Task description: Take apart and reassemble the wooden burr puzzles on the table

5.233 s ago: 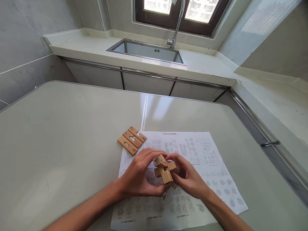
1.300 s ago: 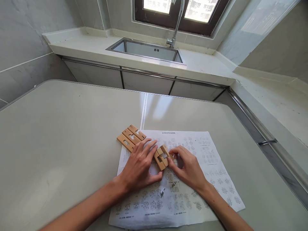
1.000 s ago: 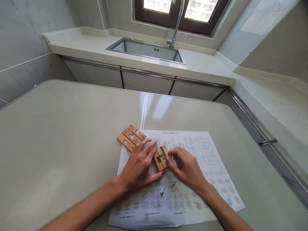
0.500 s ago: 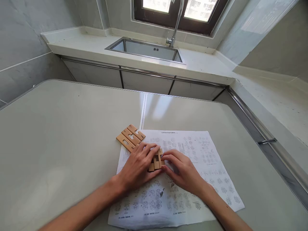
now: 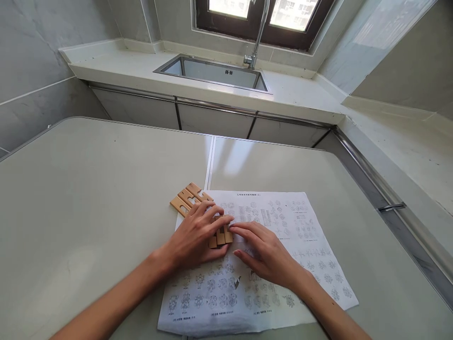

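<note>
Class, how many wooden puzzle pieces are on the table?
6: a far trio at the paper's corner, a near trio under the left hand, by the right hand; more may be hidden.

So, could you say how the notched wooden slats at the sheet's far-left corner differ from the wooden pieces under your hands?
The tan notched wooden slats lie slanted, mostly uncovered, partly off the white printed paper sheet; the tan wooden pieces under the hands lie on it, half hidden by the left hand, the right hand beside them. Both sets lie flat, side by side.
</note>
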A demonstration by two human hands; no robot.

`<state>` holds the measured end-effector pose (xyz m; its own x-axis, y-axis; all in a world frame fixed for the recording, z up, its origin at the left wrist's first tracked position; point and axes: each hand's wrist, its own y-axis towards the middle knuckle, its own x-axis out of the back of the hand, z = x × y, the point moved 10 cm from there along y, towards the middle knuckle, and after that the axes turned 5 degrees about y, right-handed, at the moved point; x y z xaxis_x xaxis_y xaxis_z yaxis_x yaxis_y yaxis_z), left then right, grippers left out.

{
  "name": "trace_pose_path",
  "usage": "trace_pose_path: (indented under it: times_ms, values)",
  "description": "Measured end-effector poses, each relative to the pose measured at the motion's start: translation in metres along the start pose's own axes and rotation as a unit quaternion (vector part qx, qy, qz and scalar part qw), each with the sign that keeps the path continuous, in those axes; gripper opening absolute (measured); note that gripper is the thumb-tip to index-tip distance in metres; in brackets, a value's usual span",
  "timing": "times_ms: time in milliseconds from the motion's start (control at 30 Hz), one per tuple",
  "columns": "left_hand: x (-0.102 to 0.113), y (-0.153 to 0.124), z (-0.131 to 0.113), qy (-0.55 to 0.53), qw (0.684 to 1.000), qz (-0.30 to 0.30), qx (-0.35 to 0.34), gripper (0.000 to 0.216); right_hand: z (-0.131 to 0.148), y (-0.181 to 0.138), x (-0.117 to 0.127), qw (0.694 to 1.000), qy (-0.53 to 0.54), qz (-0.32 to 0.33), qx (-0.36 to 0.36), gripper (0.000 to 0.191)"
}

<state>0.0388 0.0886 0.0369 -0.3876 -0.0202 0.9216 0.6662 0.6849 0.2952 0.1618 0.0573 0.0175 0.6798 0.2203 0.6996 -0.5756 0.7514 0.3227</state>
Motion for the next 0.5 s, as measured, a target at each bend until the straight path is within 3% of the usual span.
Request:
trace_pose_path:
  times_ms: [500]
  values:
    - [0.0085,-0.0024,0.0086,0.016,0.998,-0.001,-0.063,0.027,-0.0032,0.0001,0.0014,1.0,0.012,-0.008,-0.018,0.035]
